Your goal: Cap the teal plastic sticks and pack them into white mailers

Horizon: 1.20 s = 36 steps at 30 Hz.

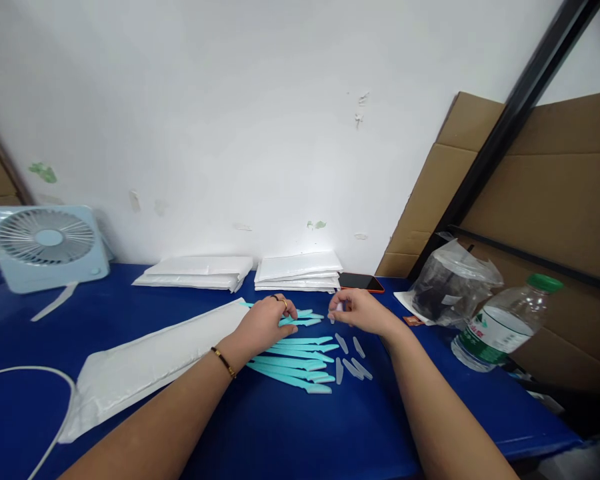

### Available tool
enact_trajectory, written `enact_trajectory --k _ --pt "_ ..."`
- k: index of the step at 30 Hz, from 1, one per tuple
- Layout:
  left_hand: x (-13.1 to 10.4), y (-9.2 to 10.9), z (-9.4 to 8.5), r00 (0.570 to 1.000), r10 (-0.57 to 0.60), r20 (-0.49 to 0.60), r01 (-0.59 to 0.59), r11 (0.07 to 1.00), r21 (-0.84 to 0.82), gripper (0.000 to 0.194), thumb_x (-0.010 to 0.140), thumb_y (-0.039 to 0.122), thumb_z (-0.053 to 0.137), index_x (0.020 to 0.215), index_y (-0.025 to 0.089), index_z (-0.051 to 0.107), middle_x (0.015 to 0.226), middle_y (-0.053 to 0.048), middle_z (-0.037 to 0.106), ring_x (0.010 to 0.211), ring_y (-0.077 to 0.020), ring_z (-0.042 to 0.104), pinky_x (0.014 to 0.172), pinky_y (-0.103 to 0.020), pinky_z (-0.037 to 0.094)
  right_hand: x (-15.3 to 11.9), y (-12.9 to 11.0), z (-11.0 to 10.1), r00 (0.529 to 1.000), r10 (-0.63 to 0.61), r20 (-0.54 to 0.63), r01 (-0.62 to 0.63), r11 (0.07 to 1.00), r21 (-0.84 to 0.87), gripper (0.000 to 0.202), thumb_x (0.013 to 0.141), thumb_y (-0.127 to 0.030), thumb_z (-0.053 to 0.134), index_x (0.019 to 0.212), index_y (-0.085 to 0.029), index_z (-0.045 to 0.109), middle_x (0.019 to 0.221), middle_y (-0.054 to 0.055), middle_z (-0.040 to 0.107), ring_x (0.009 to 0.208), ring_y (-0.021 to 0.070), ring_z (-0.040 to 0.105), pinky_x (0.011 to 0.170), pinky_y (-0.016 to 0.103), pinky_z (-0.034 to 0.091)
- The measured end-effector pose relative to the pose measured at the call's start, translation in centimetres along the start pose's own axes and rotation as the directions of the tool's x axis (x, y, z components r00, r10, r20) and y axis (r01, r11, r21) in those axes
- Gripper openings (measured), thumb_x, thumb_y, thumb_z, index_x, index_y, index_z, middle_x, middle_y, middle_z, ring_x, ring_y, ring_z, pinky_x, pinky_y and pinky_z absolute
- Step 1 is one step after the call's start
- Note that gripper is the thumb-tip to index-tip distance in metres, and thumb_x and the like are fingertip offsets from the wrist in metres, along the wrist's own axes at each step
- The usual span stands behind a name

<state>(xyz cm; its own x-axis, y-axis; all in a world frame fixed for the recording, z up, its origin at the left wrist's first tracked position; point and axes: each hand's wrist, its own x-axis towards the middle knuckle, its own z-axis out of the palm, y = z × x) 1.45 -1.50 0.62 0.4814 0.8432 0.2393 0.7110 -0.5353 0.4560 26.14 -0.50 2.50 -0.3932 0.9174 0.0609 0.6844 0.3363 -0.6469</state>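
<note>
A blue tabletop point(290, 433) is seen from above, with a long white padded mailer point(150, 363) lying slantwise toward its left edge and two stacks of white mailers point(250, 270) set along its back edge against the wall. A pale blue desk fan point(45, 247) is placed at the back left corner, and a water bottle point(505, 323) is laid on its side near the right edge, beside a crumpled plastic bag point(453, 280). A phone with an orange rim point(361, 282) is left just right of the stacks.

At mid-table, a fanned row of turquoise razors point(295, 363) is spread out, with several clear blade caps point(353, 360) scattered just to its right. The left hand point(263, 323) is laid over the upper razors, its fingers curled around one of them. The right hand point(360, 310) is held just above the caps, its fingertips pinched on a small clear cap.

The step is judged best done by keeping the razor steadied low on the tabletop and the cap lined up squarely with the blade end before it is pushed on, so the neighbouring razors are not disturbed.
</note>
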Motion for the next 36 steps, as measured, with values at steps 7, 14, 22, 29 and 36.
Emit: enact_trajectory --k 7,14,22,29,36 --pt "0.0 -0.5 0.3 0.98 -0.013 0.201 0.015 1.0 -0.005 0.012 0.071 0.031 0.059 0.075 0.023 0.068 0.073 0.001 0.066 0.065 -0.0125 0.055 0.056 -0.021 0.034 -0.4 1.6 -0.8 0.952 0.138 0.273 -0.08 0.974 -0.211 0.012 0.057 -0.021 0.069 0.069 -0.018 0.067 0.058 0.0 0.064 0.052 0.0134 0.058 0.047 0.021 0.04" --pt "0.1 -1.3 0.0 0.985 -0.057 0.165 0.056 0.998 0.007 0.013 0.07 0.027 0.057 0.074 0.023 0.068 0.075 0.001 0.068 0.066 -0.0134 0.057 0.056 -0.021 0.035 0.0 0.7 0.2 0.988 0.017 0.151 0.021 0.969 -0.247 0.01 0.068 -0.024 0.061 0.071 -0.019 0.068 0.065 0.001 0.065 0.055 0.0129 0.057 0.05 0.022 0.039" --pt "0.3 -1.9 -0.2 0.993 -0.068 0.097 0.057 0.993 0.108 0.011 0.071 0.027 0.057 0.073 0.025 0.068 0.076 0.002 0.068 0.069 -0.0144 0.057 0.06 -0.023 0.035 0.8 0.8 1.1 0.994 -0.066 0.082 0.086 0.961 -0.264 0.009 0.066 -0.021 0.065 0.073 -0.018 0.07 0.07 0.002 0.067 0.062 0.0134 0.058 0.056 0.021 0.04" --pt "0.4 -1.8 0.0 0.993 -0.055 0.104 0.046 0.995 0.091 0.014 0.073 0.03 0.057 0.075 0.023 0.069 0.077 0.001 0.068 0.07 -0.0146 0.057 0.06 -0.023 0.035 1.2 0.4 2.5 0.988 -0.125 0.091 0.138 0.98 -0.144 0.015 0.067 -0.026 0.067 0.08 -0.018 0.069 0.066 0.0 0.065 0.058 0.0115 0.057 0.054 0.02 0.042" --pt "0.4 -1.2 -0.1 0.997 -0.024 0.077 0.016 0.994 0.108 0.015 0.074 0.033 0.057 0.078 0.024 0.068 0.081 0.0 0.067 0.074 -0.0157 0.057 0.066 -0.024 0.036 0.8 -0.3 1.7 0.985 -0.148 0.088 0.156 0.984 -0.089 0.02 0.068 -0.029 0.067 0.085 -0.018 0.067 0.072 0.001 0.065 0.063 0.0118 0.058 0.058 0.021 0.043"
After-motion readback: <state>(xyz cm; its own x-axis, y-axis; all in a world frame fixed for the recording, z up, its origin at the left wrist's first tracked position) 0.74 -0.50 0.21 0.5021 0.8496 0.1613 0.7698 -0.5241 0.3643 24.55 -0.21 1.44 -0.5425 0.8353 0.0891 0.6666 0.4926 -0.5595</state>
